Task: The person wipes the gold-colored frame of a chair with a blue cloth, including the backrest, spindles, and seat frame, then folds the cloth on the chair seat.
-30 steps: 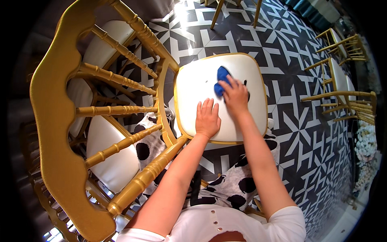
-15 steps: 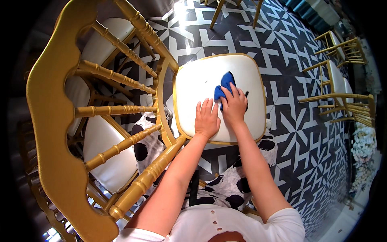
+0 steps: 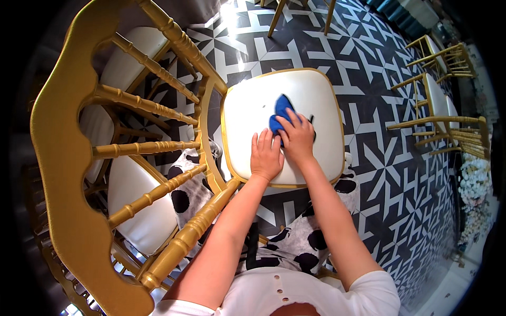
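A gold chair's white padded seat lies between my arms, with a small dark mark near its middle left. On it, a crumpled blue cloth sits under the fingers of my right hand, which press it against the pad. A short black strip shows beside that hand, partly hidden. My left hand rests flat on the near part of the seat, fingers stretched out and nothing held. The chair's gold back, with turned spindles, rises at the left.
Several more gold chairs with white seats crowd behind the chair back at left. Others stand at far right, near white flowers. The floor has a black-and-white geometric pattern. Chair legs show at the top.
My right hand has slid the blue cloth a little to the left across the seat, closer to my left hand. My left hand stays on the seat. The whole view has shifted slightly.
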### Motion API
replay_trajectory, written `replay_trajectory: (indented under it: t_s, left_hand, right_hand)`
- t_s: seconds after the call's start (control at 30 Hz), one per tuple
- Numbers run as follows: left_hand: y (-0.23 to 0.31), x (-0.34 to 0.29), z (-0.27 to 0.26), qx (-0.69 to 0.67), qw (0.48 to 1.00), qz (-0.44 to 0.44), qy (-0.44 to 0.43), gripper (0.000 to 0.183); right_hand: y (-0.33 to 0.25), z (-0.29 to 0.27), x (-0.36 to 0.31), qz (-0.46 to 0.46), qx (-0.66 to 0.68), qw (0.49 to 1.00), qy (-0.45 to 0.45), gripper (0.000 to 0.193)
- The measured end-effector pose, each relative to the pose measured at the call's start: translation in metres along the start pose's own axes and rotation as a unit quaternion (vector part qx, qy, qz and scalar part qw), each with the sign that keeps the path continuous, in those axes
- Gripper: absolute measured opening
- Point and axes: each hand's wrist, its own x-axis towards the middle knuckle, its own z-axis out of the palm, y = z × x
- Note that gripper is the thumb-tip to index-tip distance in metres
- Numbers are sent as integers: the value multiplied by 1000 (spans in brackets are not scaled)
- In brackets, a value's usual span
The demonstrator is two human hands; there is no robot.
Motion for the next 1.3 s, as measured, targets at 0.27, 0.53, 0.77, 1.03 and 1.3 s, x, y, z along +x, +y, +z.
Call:
replay_trajectory:
  t_s: [0.27,0.53,0.77,1.03,1.3]
  left_hand:
    - [-1,0,1,9,1000,11,-8,46]
    - [-1,-1,2,9,1000,1,-5,45]
    - [-5,0,4,6,1000,7,-4,46]
    - [-4,-1,3,5,1000,12,1,46]
    - [-4,0,0,4,1000,14,-5,44]
  right_hand:
    - [46,8,47,65,-80,995,13,33]
    - [6,4,14,73,38,996,-39,30]
    - [10,19,60,-142,10,988,-53,26]
    - [17,16,33,77,-80,994,20,32]
    - [10,-19,-35,30,-9,999,-11,40]
